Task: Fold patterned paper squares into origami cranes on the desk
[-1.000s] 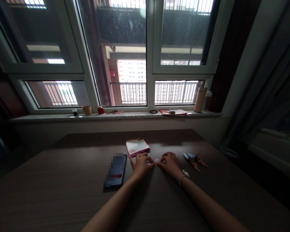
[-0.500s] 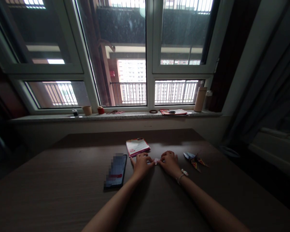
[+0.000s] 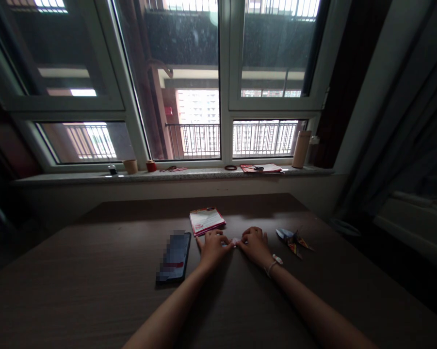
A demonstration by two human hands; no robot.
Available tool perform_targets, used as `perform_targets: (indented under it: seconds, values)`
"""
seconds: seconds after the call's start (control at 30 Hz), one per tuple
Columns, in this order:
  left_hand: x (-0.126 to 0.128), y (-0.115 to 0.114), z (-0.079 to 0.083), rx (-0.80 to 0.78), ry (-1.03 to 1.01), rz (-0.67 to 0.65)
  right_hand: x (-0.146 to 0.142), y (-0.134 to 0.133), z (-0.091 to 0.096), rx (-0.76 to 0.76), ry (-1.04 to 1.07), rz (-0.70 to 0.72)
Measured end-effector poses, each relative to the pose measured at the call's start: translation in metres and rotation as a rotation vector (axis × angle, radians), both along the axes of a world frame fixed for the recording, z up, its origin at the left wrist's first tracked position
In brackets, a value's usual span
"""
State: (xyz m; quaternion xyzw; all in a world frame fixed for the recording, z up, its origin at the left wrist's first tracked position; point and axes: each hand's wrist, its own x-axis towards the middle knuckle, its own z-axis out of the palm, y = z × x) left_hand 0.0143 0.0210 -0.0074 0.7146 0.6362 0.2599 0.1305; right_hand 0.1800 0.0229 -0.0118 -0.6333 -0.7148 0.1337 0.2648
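Note:
Between my two hands lies a small pale piece, apparently folded paper [image 3: 235, 242], low over the table; most of it is hidden by my fingers. My left hand [image 3: 214, 248] pinches its left end, thumb and fingertips together. From the other side my right hand [image 3: 255, 245] grips the right end with bent fingers, a pale bracelet round the wrist. Just beyond my left hand is a stack of square printed paper sheets [image 3: 207, 220] with red edges. Right of my right hand rest colourful pointed folded-paper pieces [image 3: 294, 241].
A phone [image 3: 175, 259] lies left of my left hand on the brown table [image 3: 94, 271]. Along the windowsill [image 3: 200, 174] stand a paper cup [image 3: 130, 166], a red spool-like object [image 3: 151, 166], a dark ring [image 3: 231, 167], scissors on papers [image 3: 264, 168] and a tan bottle [image 3: 301, 149].

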Motion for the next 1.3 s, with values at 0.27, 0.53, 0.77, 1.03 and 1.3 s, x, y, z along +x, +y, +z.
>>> perform_targets:
  seconds: [0.27, 0.53, 0.77, 1.03, 1.3]
  values:
    - [0.0012, -0.0002, -0.0012, 0.000, -0.017, 0.013, -0.0005, 0.0004, -0.0009, -0.013, 0.004, -0.005]
    - [0.0002, -0.0005, -0.0015, -0.013, -0.032, 0.005, -0.0002, 0.0003, -0.0013, -0.027, -0.006, -0.010]
    - [0.0009, -0.0009, -0.0018, 0.005, -0.018, 0.001, 0.0019, -0.0009, -0.0037, -0.017, -0.005, 0.003]
    - [-0.0004, 0.0005, -0.0047, 0.007, 0.008, -0.010, 0.0038, -0.0031, -0.0016, -0.031, -0.003, 0.006]
    - [-0.0001, -0.0001, -0.0034, -0.013, 0.009, -0.017, 0.0031, 0.0055, -0.0065, -0.089, -0.010, -0.060]
